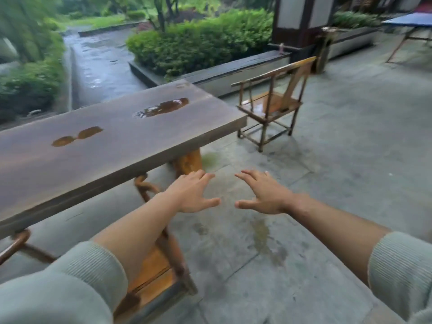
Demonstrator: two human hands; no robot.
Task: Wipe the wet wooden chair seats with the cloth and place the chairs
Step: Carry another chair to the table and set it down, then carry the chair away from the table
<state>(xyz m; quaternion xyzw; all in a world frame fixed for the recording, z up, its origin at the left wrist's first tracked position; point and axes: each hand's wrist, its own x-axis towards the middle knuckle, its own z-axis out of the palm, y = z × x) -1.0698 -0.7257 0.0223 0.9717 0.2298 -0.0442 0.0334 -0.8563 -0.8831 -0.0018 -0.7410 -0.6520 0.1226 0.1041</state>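
A wooden armchair (272, 105) stands on the stone floor beyond the table's right end, its seat glistening with water. A second wooden chair (154, 265) sits close below me, tucked partly under the table and partly hidden by my left forearm. My left hand (192, 192) and my right hand (264, 194) reach forward side by side above the floor, fingers spread and straight, holding nothing. Both hands are well short of the far armchair. No cloth is in view.
A long dark wooden table (112, 141) with puddles fills the left side. A low stone planter edge (233, 73) with shrubs runs behind it. A blue table (411, 19) stands at the far right. Wet stone paving (327, 171) spreads between me and the armchair.
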